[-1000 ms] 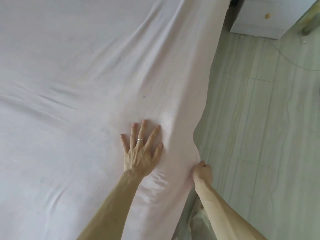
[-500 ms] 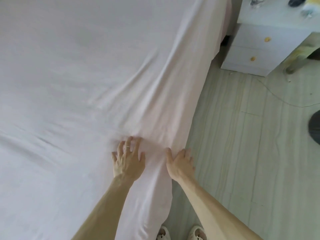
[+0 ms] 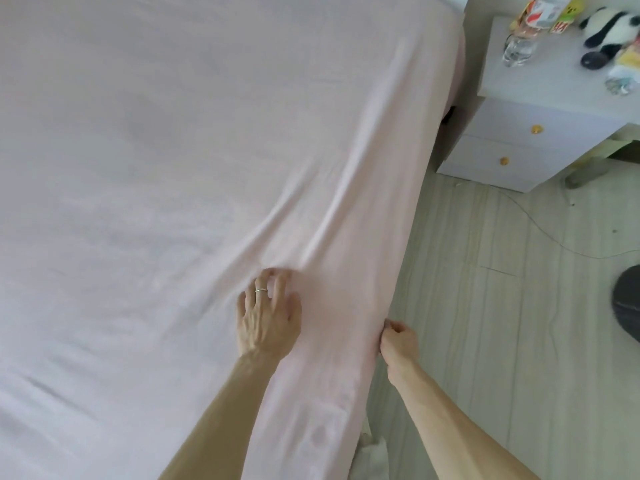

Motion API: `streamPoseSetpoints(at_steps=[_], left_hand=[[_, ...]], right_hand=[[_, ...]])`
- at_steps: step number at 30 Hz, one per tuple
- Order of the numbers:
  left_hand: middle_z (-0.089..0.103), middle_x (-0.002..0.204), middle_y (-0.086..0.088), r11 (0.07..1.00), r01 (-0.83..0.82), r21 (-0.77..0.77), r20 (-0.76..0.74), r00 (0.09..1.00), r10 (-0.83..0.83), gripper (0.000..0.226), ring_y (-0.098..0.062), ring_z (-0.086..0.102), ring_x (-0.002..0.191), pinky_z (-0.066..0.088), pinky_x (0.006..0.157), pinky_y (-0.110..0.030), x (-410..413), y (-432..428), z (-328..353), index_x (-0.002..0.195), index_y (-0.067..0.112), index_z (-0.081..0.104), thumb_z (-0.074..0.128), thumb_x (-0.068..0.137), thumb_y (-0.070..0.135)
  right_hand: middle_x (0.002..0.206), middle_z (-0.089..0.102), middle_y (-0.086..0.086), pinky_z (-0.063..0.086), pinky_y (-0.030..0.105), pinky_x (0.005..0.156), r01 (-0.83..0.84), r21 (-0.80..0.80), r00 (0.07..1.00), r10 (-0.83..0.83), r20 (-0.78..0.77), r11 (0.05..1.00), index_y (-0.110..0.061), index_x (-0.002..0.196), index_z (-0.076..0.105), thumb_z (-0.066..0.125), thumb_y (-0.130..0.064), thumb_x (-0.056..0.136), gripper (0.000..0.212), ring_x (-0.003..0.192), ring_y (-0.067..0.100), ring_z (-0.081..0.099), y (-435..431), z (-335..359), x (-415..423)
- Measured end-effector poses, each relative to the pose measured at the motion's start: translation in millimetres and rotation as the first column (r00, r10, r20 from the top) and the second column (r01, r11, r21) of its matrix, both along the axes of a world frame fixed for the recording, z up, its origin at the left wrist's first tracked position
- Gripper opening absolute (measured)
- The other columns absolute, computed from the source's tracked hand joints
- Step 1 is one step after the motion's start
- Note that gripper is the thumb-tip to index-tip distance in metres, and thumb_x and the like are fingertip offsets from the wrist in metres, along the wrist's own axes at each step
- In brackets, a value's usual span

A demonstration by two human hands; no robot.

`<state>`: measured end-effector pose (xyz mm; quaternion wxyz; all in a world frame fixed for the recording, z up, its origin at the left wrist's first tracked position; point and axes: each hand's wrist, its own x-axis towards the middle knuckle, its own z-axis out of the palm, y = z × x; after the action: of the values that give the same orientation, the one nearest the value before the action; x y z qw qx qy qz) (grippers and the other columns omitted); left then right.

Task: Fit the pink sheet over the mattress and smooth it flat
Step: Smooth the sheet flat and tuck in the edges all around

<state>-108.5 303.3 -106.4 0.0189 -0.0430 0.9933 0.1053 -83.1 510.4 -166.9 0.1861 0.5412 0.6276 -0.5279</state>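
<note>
Flat a moment ago, the right hand [image 3: 398, 342] now pinches the side edge of the pale pink fabric sheet [image 3: 173, 168] while the open left hand [image 3: 268, 317] pins it, probably tensioning out creases.

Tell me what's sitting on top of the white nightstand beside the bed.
On the nightstand: a clear plastic bottle, a panda plush, a dark round object and colourful packets. Its far end runs out of frame, unseen.

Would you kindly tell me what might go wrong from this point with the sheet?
The right hand grips the hanging edge of the pink sheet; a hard pull may drag the top askew. Creases fan out from the left hand; pressing there could set them rather than flatten them.
</note>
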Motion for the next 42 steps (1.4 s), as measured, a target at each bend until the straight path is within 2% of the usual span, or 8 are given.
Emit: streamPoseSetpoints(at_steps=[8, 12, 18, 21, 26, 32, 37, 42], left_hand=[[0.051, 0.136, -0.01, 0.997, 0.067, 0.044, -0.099, 0.993, -0.062, 0.04, -0.032, 0.054, 0.111, 0.038, 0.101, -0.049, -32, 8, -8, 0.13, 0.017, 0.055, 0.048, 0.092, 0.028], [0.044, 0.145, -0.007, 0.995, 0.091, 0.052, -0.111, 0.99, -0.084, 0.044, -0.029, 0.049, 0.123, 0.029, 0.107, -0.05, -41, 13, -15, 0.135, 0.02, 0.053, 0.051, 0.092, 0.025], [0.028, 0.159, -0.001, 0.986, 0.164, 0.016, -0.007, 0.987, -0.163, 0.054, -0.024, 0.026, 0.146, 0.022, 0.113, -0.056, -55, 8, -17, 0.149, 0.027, 0.039, 0.039, 0.096, 0.038], [0.025, 0.161, -0.003, 0.984, 0.177, 0.022, 0.013, 0.984, -0.177, 0.057, -0.025, 0.024, 0.147, 0.022, 0.114, -0.057, -65, 13, -18, 0.152, 0.03, 0.033, 0.036, 0.098, 0.045], [0.019, 0.163, -0.006, 0.966, 0.254, 0.035, -0.009, 0.967, -0.254, 0.059, -0.029, 0.021, 0.149, 0.021, 0.114, -0.059, -88, 37, -21, 0.153, 0.033, 0.03, 0.036, 0.097, 0.051], [0.002, 0.166, 0.0, 0.955, 0.297, -0.001, 0.031, 0.954, -0.297, 0.066, -0.024, 0.001, 0.152, 0.006, 0.118, -0.059, -123, 66, -29, 0.155, 0.041, 0.015, 0.037, 0.096, 0.06], [0.0, 0.166, 0.002, 0.927, 0.374, -0.039, 0.043, 0.927, -0.373, 0.068, -0.024, -0.001, 0.152, 0.005, 0.119, -0.059, -166, 93, -28, 0.155, 0.042, 0.014, 0.039, 0.094, 0.061], [0.006, 0.165, 0.003, 0.911, 0.409, -0.051, 0.034, 0.913, -0.407, 0.065, -0.024, 0.006, 0.152, 0.009, 0.118, -0.06, -219, 124, -24, 0.154, 0.041, 0.02, 0.037, 0.094, 0.059]], right_hand=[[0.112, 0.066, 0.02, 0.041, 0.03, 0.079, 0.321, 0.014, 0.947, -0.321, -0.006, 0.947, 0.007, 0.107, 0.064, 0.04, -0.005, 0.099, 0.028, 0.096, 0.03, 0.063, -9, 8, -29], [0.08, 0.067, 0.013, 0.04, 0.033, 0.068, 0.157, 0.071, 0.987, -0.155, -0.037, 0.985, 0.0, 0.08, 0.065, 0.039, -0.045, 0.103, 0.057, 0.08, 0.032, 0.064, 7, -3, -31], [0.114, 0.067, 0.026, 0.039, 0.031, 0.079, -0.111, 0.205, 0.983, 0.078, 0.165, 0.972, 0.003, 0.105, 0.07, 0.027, -0.04, 0.106, 0.061, 0.108, 0.039, 0.062, 22, -20, -35], [0.107, 0.07, 0.018, 0.05, 0.036, 0.078, -0.059, 0.058, 0.989, 0.051, 0.135, 0.997, -0.007, 0.093, 0.07, 0.037, -0.049, 0.099, 0.054, 0.093, 0.032, 0.065, 23, -28, -41], [0.114, 0.071, 0.009, 0.051, 0.046, 0.1, 0.173, -0.472, 0.982, -0.19, 0.013, 0.865, -0.012, 0.119, 0.07, 0.048, -0.055, 0.089, 0.056, 0.103, 0.028, 0.067, 35, -35, -85], [0.081, 0.065, 0.007, 0.051, 0.034, 0.067, 0.105, -0.616, 0.974, -0.207, -0.096, 0.78, -0.016, 0.089, 0.072, 0.053, -0.041, 0.094, 0.032, 0.071, 0.024, 0.061, 56, -47, -140], [0.064, 0.056, 0.012, 0.038, 0.027, 0.053, 0.1, -0.261, 0.995, -0.096, 0.031, 0.96, -0.007, 0.076, 0.06, 0.059, -0.009, 0.086, 0.01, 0.053, 0.021, 0.049, 75, -74, -166], [0.118, 0.063, 0.022, 0.046, 0.034, 0.086, 0.027, 0.105, 0.989, -0.042, 0.141, 0.994, 0.009, 0.111, 0.06, 0.04, 0.0, 0.096, 0.026, 0.113, 0.035, 0.061, 103, -92, -188]])
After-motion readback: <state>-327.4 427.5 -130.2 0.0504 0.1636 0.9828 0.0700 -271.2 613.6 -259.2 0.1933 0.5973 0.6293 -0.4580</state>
